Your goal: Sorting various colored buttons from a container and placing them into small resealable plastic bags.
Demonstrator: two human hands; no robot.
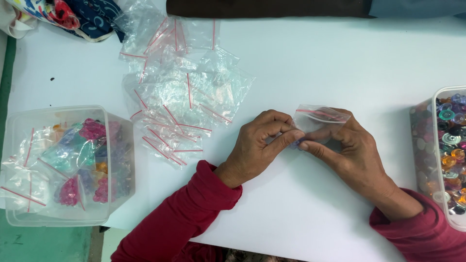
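White table point(310, 63) fills view; green floor strip at its left edge. Landmark: small clear zip bag point(318, 120), red seal strip, at table centre. Far left of bag: clear plastic tub point(119, 160) holding filled bags of pink, teal, blue pieces. Upper left of bag: heap of empty zip bags point(179, 92). Far right of bag: clear tub point(439, 111) of mixed coloured discs. Left hand point(259, 145) and right hand point(349, 145), red sleeves, both pinch bag; small blue piece at fingertips.

- The small bag point(318, 119), centre right: thin, clear, glossy plastic.
- The table point(315, 63): smooth, matt white.
- The tub point(116, 160), lower left: cloudy translucent plastic.
- The sleeves point(194, 213): soft red cloth.
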